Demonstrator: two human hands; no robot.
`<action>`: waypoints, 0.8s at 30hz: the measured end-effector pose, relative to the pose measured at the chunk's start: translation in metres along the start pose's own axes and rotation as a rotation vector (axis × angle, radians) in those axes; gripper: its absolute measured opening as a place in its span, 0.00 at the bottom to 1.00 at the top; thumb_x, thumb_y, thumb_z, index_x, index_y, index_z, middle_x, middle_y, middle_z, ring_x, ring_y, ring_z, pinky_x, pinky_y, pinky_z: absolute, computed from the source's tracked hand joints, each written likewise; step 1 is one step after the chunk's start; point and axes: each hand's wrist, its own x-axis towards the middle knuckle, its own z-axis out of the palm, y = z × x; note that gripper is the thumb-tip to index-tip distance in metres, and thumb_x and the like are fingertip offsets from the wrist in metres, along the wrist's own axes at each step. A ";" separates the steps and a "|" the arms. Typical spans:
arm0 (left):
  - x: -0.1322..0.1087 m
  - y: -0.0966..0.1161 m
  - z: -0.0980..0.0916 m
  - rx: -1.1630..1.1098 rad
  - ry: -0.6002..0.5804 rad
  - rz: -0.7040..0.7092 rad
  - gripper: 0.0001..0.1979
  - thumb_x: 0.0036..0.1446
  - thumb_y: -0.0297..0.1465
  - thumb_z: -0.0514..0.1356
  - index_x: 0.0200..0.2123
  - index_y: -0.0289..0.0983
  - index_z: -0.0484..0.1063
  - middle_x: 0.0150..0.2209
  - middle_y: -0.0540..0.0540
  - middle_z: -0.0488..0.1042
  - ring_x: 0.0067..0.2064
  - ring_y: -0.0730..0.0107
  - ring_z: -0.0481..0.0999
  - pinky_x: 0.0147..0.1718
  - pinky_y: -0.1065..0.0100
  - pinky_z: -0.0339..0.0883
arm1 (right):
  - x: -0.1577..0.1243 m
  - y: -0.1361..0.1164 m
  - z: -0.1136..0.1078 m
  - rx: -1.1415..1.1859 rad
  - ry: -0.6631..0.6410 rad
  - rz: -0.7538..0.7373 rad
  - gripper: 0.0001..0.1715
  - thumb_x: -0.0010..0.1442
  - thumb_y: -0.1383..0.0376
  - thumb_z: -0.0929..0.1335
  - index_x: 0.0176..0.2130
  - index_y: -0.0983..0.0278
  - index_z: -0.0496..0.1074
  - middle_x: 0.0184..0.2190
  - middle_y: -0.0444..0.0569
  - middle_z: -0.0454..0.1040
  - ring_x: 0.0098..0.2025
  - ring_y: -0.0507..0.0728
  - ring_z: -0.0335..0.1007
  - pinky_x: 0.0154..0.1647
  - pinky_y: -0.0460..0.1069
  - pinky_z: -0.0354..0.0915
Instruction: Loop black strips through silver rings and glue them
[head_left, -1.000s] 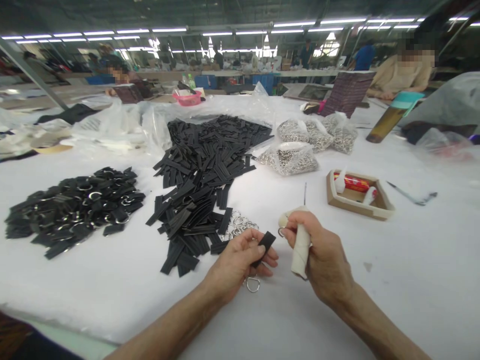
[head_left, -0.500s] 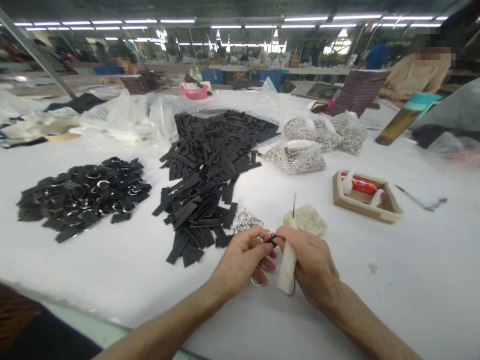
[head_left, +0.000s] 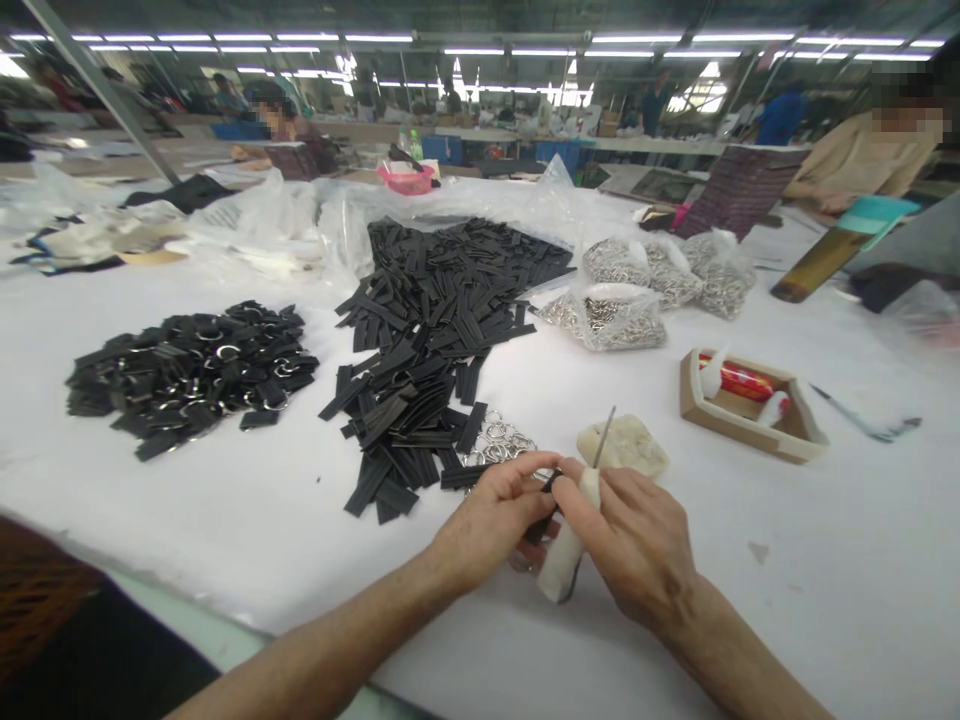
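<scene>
My left hand (head_left: 495, 520) pinches a short black strip (head_left: 541, 526) between thumb and fingers; a ring under those fingers is mostly hidden. Wrapped in my right hand (head_left: 641, 535) is a tool with a thick white handle (head_left: 561, 563) and a thin metal spike (head_left: 604, 437) pointing up and away. The right fingertips touch the strip's upper end. Just beyond the hands lie loose metal rings (head_left: 499, 440) and a large heap of black strips (head_left: 427, 350). A pale, flat waxy-looking lump (head_left: 634, 447) sits beyond the right hand.
On the left is a pile of black loops with rings (head_left: 191, 375). Bags of metal rings (head_left: 607, 318) stand at the back. A cardboard tray (head_left: 754, 430) with red tubes, a slim metal tool (head_left: 862, 418) and a bottle (head_left: 832, 250) are at right. Co-workers sit across the table.
The spike has tipped from upright to leaning right, its handle end swinging left. My right fingers have shifted on the tool and strip. The whole view has turned slightly left.
</scene>
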 end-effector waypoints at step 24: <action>0.007 0.000 -0.010 -0.617 0.013 0.027 0.11 0.48 0.16 0.53 0.35 0.30 0.70 0.34 0.41 0.76 0.33 0.70 0.75 0.38 0.69 0.67 | 0.002 -0.008 0.011 0.339 0.021 0.087 0.12 0.61 0.74 0.58 0.33 0.64 0.67 0.32 0.50 0.75 0.35 0.56 0.69 0.34 0.50 0.65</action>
